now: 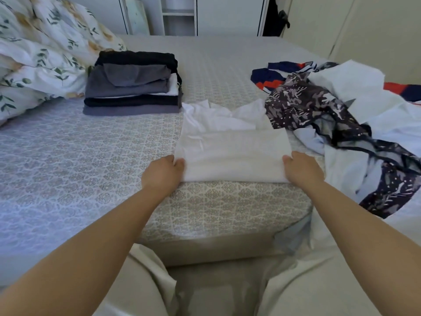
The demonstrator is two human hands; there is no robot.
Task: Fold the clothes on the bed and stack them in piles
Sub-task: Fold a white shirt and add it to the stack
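I see the white garment (230,151) lying flat on the bed (91,156), near the front edge, roughly mid-frame. Its near part is doubled over into a smooth band; the far part is still rumpled, w/ loose folds bunched up toward the back.

My left hand (163,173) is on the band's near-left corner, fingers tucked at the cloth edge, thumb side against it. My right hand (301,168) is on the near-right corner, same way. Both look like they pinch the fold edge, narrow grip, fingertips mostly hidden under/behind the fabric so I can't confirm exactly how deep. The garment spans between the two hands, its near edge running straight from one to the other; the rest lies beyond the hands, away from me.

Left & further back: a folded stack (132,85) of dark and grey pieces w/ a white layer showing in the middle, neat, well apart from the white garment's left side, its near-right corner close to the rumpled part.

Right: unfolded pile (330,110), a dark patterned piece on top of pale blue/white cloth, plus a navy/orange/white item behind. The pile touches or overlaps the garment's right edge.

Far left: floral duvet (41,53) heaped up. Behind the bed, wardrobe (177,17) w/ open shelves.
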